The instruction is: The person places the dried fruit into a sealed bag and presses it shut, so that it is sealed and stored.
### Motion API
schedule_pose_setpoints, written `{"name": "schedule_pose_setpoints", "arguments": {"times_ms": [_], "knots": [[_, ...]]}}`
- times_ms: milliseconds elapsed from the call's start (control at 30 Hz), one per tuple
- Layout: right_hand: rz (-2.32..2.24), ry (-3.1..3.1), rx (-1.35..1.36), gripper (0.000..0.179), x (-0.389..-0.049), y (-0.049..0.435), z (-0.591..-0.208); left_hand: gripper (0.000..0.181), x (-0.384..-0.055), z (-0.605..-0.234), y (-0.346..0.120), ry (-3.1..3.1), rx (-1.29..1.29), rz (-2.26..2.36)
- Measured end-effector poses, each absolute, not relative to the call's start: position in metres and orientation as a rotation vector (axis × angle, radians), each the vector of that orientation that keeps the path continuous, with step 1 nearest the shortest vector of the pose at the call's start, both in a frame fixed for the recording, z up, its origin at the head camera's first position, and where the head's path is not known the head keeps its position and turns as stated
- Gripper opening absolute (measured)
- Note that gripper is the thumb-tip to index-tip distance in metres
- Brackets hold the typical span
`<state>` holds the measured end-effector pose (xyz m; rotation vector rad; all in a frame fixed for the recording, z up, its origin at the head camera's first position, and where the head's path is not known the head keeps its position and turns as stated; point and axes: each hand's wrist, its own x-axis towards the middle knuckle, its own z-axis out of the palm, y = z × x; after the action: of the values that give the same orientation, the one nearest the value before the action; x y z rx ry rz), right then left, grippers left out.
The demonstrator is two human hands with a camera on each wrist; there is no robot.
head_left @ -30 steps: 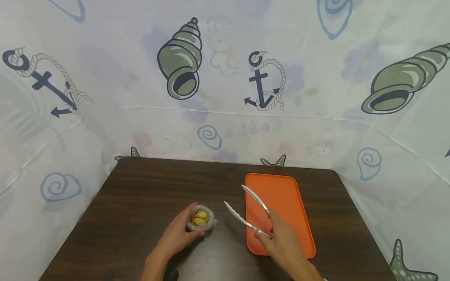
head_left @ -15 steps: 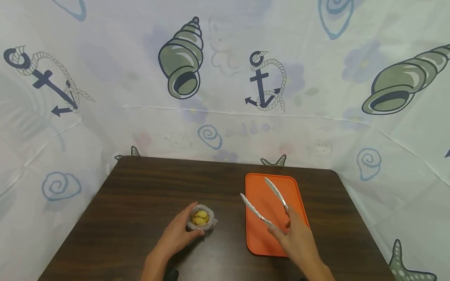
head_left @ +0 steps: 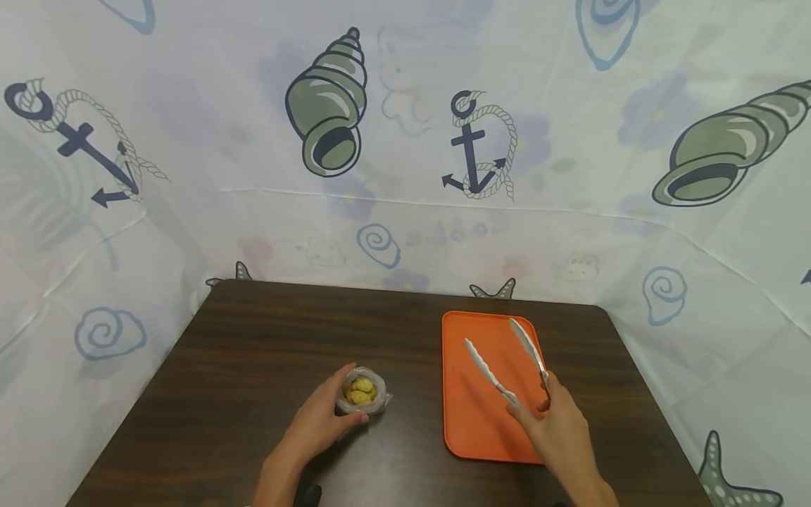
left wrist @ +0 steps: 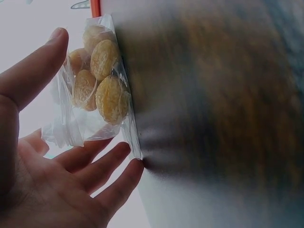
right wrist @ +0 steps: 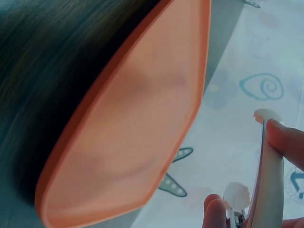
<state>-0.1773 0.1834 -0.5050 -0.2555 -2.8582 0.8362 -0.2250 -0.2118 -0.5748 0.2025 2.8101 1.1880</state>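
A clear plastic bag [head_left: 381,394] stands on the table, its mouth turned up. Inside are several wrinkled, yellow-brown oval pieces [left wrist: 112,99]; their kind is unclear. My left hand [head_left: 319,415] holds the bag from its left, thumb and fingers curved about its side; some fingers are hidden behind it in the left wrist view. My right hand [head_left: 560,426] grips a pair of metal tongs [head_left: 491,373] with pale scalloped tips. The tongs' arms are spread, with nothing between them, above the orange tray [head_left: 462,422]. In the right wrist view only part of the tongs shows.
The dark wood-grain table [head_left: 285,331] carries the tray at its right side, to the right of the bag. A white sheet [head_left: 405,155] printed with shells and anchors hangs behind and beside the table. A small dark object [head_left: 309,495] shows at the near edge.
My right hand has moved to the right with the spread tongs, from the tray's left edge to over its right part. My left hand and the bag have stayed put.
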Motion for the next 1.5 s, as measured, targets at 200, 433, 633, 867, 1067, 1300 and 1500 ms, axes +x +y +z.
{"name": "schedule_pose_setpoints", "arguments": {"times_ms": [200,433,633,867,1067,1300,1500], "knots": [[0.822,-2.828,-0.295,0.104,-0.177,0.196,-0.508,0.096,-0.224,-0.575,-0.212,2.809,0.197,1.188],[0.808,-2.749,-0.377,0.083,-0.181,0.213,-0.514,0.096,-0.225,-0.574,-0.212,2.816,0.200,1.189],[0.827,-2.757,-0.460,0.085,-0.184,0.227,-0.520,0.096,-0.225,-0.573,-0.212,2.814,0.194,1.175],[0.822,-2.739,-0.551,0.089,-0.189,0.242,-0.532,0.096,-0.224,-0.571,-0.211,2.803,0.184,1.183],[0.797,-2.719,-0.596,0.089,-0.195,0.261,-0.543,0.096,-0.223,-0.570,-0.210,2.809,0.177,1.182],[0.795,-2.768,-0.661,0.104,-0.206,0.280,-0.552,0.096,-0.223,-0.571,-0.211,2.812,0.178,1.187],[0.808,-2.818,-0.730,0.111,-0.212,0.290,-0.560,0.096,-0.224,-0.572,-0.211,2.802,0.167,1.179]]}}
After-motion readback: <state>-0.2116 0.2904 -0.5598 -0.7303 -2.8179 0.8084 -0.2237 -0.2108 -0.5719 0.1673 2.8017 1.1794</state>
